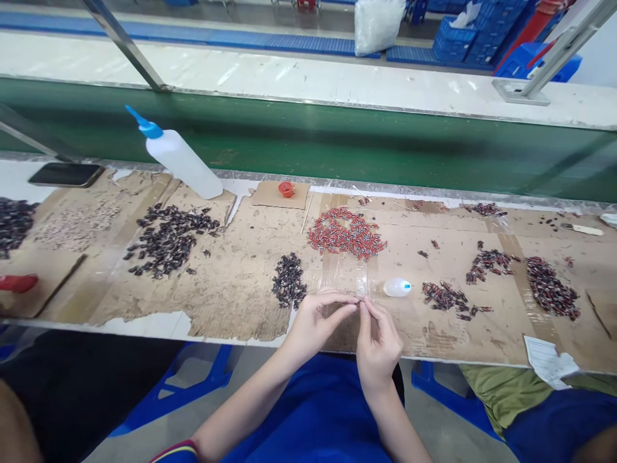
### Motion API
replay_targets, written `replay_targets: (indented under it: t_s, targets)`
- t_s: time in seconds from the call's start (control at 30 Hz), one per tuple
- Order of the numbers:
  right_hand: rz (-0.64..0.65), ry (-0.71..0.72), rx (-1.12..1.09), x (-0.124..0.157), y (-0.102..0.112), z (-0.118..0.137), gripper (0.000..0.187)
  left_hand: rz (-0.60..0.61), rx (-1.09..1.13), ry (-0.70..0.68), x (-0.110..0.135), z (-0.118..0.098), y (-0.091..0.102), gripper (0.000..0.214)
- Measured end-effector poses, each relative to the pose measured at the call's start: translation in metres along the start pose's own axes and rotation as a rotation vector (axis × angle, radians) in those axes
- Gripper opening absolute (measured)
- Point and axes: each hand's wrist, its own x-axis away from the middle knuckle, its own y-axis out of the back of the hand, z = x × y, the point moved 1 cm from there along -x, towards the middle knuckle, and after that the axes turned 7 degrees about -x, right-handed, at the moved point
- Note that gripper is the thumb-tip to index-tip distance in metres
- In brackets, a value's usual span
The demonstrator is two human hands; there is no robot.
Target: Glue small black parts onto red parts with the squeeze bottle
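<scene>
My left hand point(318, 320) and my right hand point(376, 341) meet at the front edge of the cardboard-covered bench point(231, 289). Both pinch a tiny part between their fingertips; it is too small to name. Just beyond my left hand lies a small pile of dark parts point(288, 281). A pile of red parts point(346, 233) lies farther back. A small white dropper bottle with a blue tip point(398, 287) lies on its side right of my hands.
A large white squeeze bottle with a blue nozzle point(180, 161) leans at the back left. More dark piles point(166, 238) and mixed piles point(549, 286) lie left and right. A red cap point(286, 188), a phone point(66, 174), and a paper slip point(547, 360) are also here. Green conveyor wall point(337, 138) runs behind.
</scene>
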Motion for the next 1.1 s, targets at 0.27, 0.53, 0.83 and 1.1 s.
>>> replay_targets:
  t_s: [0.27,0.53,0.83,1.1]
  targets:
    - [0.062,-0.014,-0.027,-0.006,0.007,0.009,0.015,-0.015,-0.068,-0.004,0.002,-0.005,-0.004,0.010]
    - [0.075,-0.227,-0.116,0.003,0.032,-0.009,0.018,0.075,-0.064,-0.034,0.003,-0.004,-0.020,0.009]
    - [-0.343,-0.321,-0.005,-0.013,0.080,-0.034,0.026,0.148,-0.357,-0.325,-0.006,0.004,-0.014,0.025]
    - [0.042,-0.100,0.241,-0.042,0.062,-0.057,0.057,-0.020,-0.989,-0.264,-0.014,0.035,0.068,0.038]
